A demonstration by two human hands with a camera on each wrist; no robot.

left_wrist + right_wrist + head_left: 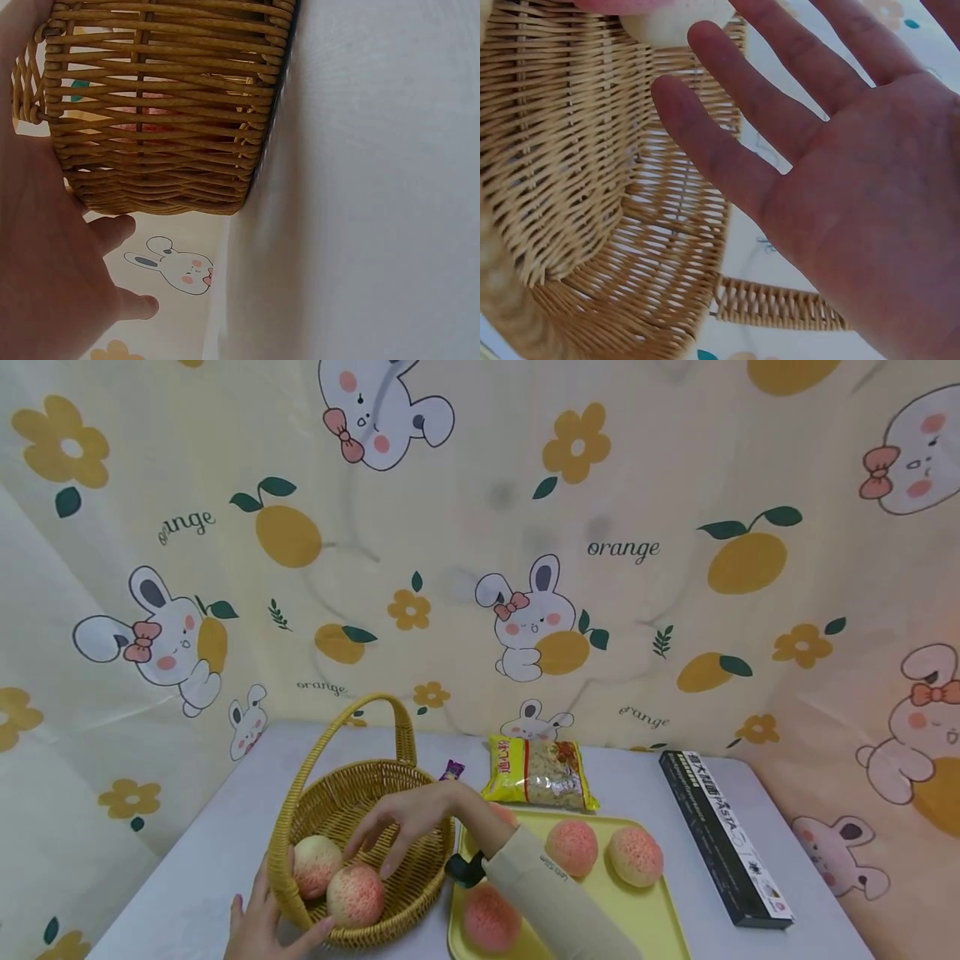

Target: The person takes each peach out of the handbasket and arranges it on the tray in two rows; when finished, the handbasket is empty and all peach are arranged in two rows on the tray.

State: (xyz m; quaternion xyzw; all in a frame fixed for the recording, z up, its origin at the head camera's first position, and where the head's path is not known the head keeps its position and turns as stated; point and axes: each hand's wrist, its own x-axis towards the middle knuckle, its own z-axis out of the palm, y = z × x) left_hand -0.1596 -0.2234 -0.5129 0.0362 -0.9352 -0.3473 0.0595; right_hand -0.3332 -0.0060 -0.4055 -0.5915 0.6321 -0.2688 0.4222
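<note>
A wicker basket with a tall handle stands at the front left of the table and holds two pink-white peaches. My right hand hovers over the basket with fingers spread and holds nothing. In the right wrist view that hand is open above the basket's woven inside, with a peach at the top edge. My left hand rests against the basket's near outer wall. In the left wrist view its palm lies beside the weave.
A yellow tray right of the basket carries peaches. Behind it lie a yellow pasta bag and a small purple wrapper. A long black pasta box lies at the right. A printed cloth hangs behind.
</note>
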